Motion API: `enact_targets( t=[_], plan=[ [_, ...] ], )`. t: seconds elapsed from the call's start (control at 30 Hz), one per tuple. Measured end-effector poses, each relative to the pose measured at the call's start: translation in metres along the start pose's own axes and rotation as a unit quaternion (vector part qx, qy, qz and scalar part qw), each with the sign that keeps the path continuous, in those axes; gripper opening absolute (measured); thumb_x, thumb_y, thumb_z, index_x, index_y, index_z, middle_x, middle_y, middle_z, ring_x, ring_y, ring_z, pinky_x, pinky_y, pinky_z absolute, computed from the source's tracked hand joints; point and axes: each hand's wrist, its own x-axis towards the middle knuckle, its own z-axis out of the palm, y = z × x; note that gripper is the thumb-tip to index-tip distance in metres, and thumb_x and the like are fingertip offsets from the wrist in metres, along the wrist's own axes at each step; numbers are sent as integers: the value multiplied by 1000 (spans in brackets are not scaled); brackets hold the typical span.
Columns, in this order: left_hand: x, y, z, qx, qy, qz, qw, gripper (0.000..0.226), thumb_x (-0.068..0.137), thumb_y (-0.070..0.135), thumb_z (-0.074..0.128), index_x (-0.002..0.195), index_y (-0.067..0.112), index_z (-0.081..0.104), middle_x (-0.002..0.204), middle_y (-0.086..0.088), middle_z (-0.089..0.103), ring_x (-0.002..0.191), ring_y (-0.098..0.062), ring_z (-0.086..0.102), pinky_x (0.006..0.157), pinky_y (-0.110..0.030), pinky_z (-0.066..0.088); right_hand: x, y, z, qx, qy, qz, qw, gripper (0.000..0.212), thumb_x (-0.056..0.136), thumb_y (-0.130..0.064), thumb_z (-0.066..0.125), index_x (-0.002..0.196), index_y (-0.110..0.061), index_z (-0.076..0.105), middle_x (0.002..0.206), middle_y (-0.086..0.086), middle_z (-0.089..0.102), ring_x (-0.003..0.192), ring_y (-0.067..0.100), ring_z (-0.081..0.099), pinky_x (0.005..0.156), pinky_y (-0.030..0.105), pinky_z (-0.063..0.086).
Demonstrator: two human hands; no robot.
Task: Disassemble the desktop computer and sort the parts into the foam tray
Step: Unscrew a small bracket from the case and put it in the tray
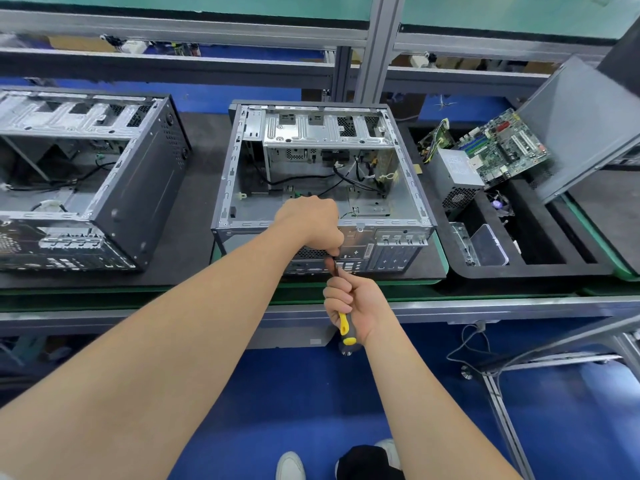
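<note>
An open desktop case (408, 188) lies on its side in the middle of the bench, its inside mostly bare apart from loose cables. My left hand (311, 221) rests on the case's near rear edge, fingers curled over the top of the rear panel. My right hand (353, 306) grips a yellow-and-black screwdriver (343, 323), whose shaft points up at the rear panel just under my left fingers. To the right stands the black foam tray (540, 268); a power supply (457, 174), a green motherboard (502, 147) and a clear plastic box (488, 244) sit in it.
A second open case (145, 188) lies at the left on the same black mat. A grey side panel (585, 126) leans over the tray's right side. An aluminium frame post (377, 46) rises behind the middle case. Blue floor and my shoes show below.
</note>
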Motion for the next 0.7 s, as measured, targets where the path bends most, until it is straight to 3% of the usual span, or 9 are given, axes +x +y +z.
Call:
enact_targets(
  t=[0.2,0.33,0.4,0.5,0.53,0.57,0.6,0.63,0.7],
  plan=[
    [0,0,0,-5,-1,0,1000,26,71,40,78,74,19,63,70,0,66,62,-21,59,51,-29,36,5,1,5,-178,103,-87,975,23,113,-23,44,110,-12,64,56,-2,38,40,10,30,34,23,28],
    [-1,0,0,-6,-3,1,1000,27,72,40,77,76,17,64,70,0,66,63,-22,60,52,-30,38,5,4,9,-371,196,-161,894,23,113,-22,46,114,-9,65,55,1,50,42,14,39,40,24,33],
    [-2,1,-1,-6,-2,0,1000,28,71,40,78,75,16,64,70,-1,66,64,-23,60,52,-30,37,3,8,15,-492,257,-217,803,24,110,-23,48,111,-12,70,58,3,58,45,19,48,42,27,38],
    [-2,1,-1,-8,-1,-2,1000,27,71,39,76,75,16,62,70,-1,66,66,-24,62,53,-29,38,3,16,23,-696,339,-282,567,19,106,-20,51,106,-17,69,81,7,64,76,32,64,59,34,43],
    [-2,1,-1,-8,-2,-3,1000,27,71,39,76,76,16,63,70,-1,67,66,-24,62,53,-29,38,5,20,23,-737,356,-287,497,16,105,-18,52,110,-18,67,88,9,63,84,34,62,64,35,41],
    [-2,1,0,-9,-3,-4,1000,27,71,40,76,77,16,64,71,-1,67,65,-24,61,53,-28,38,6,23,21,-760,363,-292,452,15,104,-17,53,114,-18,65,93,11,64,88,34,62,66,36,39],
    [-2,1,0,-8,-3,-3,1000,28,71,40,76,78,16,65,72,-1,68,66,-24,62,53,-28,38,8,25,19,-768,363,-299,434,15,105,-18,52,116,-18,63,97,12,66,89,34,62,67,36,40],
    [-2,1,0,-8,-4,-2,1000,29,71,41,76,78,15,65,72,-1,68,67,-25,62,53,-29,38,8,25,17,-764,355,-307,443,15,107,-21,50,116,-18,62,97,13,67,87,34,63,66,37,42],
    [-2,1,-1,-6,-5,0,1000,32,72,42,76,83,14,66,77,-1,70,72,-27,64,53,-29,38,7,21,10,-716,301,-323,541,17,110,-27,47,111,-18,61,86,13,70,75,33,68,58,41,52]
  ],
)
